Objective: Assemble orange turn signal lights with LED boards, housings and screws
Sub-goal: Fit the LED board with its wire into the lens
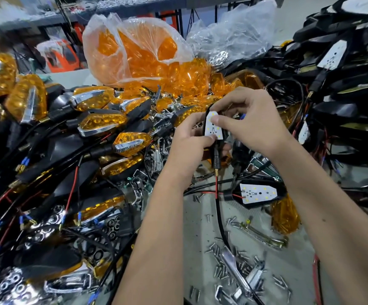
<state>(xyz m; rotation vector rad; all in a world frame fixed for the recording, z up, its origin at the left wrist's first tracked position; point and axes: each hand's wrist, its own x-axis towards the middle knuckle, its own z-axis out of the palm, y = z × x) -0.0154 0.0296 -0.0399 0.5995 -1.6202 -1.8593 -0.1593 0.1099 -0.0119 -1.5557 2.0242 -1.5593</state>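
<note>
Left hand [188,137] gripping black housing [209,111] with white LED board [213,126] seated in it; right hand [251,119] pinching the board's top. Below the board, 1 more boarded housing [258,193]; farther below, loose screws [222,260].

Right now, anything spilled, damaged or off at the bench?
No visible damage. Loose screws lie scattered over the table in front of the person rather than in a tray. Both the left hand and right hand hold a black housing with its LED board seated, wire hanging below.
</note>
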